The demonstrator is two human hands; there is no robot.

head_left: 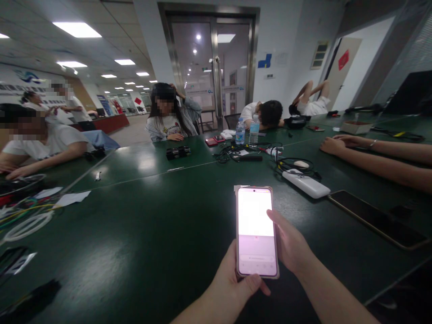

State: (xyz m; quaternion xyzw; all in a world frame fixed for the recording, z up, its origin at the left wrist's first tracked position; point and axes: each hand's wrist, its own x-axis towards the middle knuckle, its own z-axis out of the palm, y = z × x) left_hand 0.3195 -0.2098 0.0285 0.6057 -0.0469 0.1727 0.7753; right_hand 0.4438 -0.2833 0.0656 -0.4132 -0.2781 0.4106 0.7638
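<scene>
Pink-cased and glowing white, the phone (256, 231) stands upright in both of your hands, just above the near edge of the dark green table (151, 234). Your left hand (232, 281) cups its lower left corner, with the thumb curled under the bottom edge. Your right hand (292, 245) wraps the right side, and its thumb lies along the edge of the screen. Both hands are closed on the phone.

Near your right hand, a second phone (378, 219) lies flat and dark on the table. Just behind it lies a white power bank (306, 184), touching a bundle of black cables (293, 165). At your left lie coloured wires (23, 213) and paper pieces (70, 198). Farther away two water bottles (247, 130) stand side by side. A co-worker's arms (378, 155) rest on the table at the right. At the far side one person rests the head on the table (266, 114).
</scene>
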